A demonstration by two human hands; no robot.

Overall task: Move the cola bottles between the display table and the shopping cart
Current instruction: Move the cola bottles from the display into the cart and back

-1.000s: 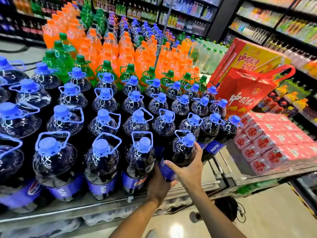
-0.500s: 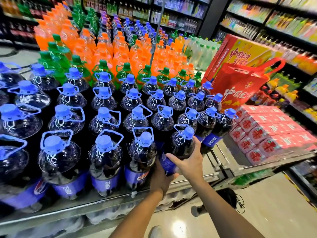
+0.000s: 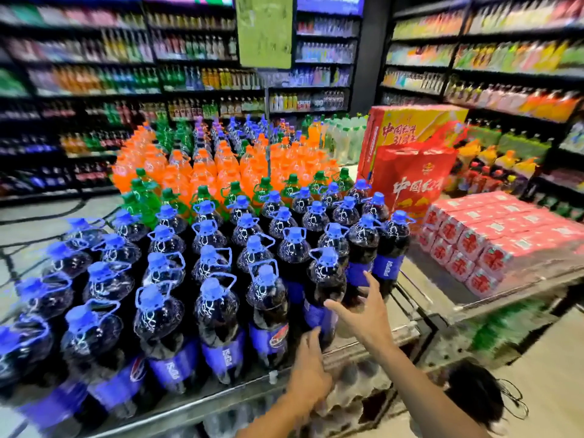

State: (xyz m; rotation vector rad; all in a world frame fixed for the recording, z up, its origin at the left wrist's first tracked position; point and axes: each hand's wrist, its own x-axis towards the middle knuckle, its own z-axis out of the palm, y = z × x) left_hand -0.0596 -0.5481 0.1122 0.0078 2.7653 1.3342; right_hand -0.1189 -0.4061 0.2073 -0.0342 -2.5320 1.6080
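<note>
Front-corner cola bottle (image 3: 325, 289) stands upright on the desk (image 3: 363, 350) among the other rows. Right hand (image 3: 368, 314) just beside it, fingers apart, holding nothing. Left hand (image 3: 308, 371) near its base, fingers loosely spread; contact unclear. No shopping cart visible; placement looks done.

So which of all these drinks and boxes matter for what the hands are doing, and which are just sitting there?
In the job: cola bottle at the table's front corner, left hand, right hand, display table.

Just there: orange soda bottles, green bottles, red gift bag, red drink cartons.
</note>
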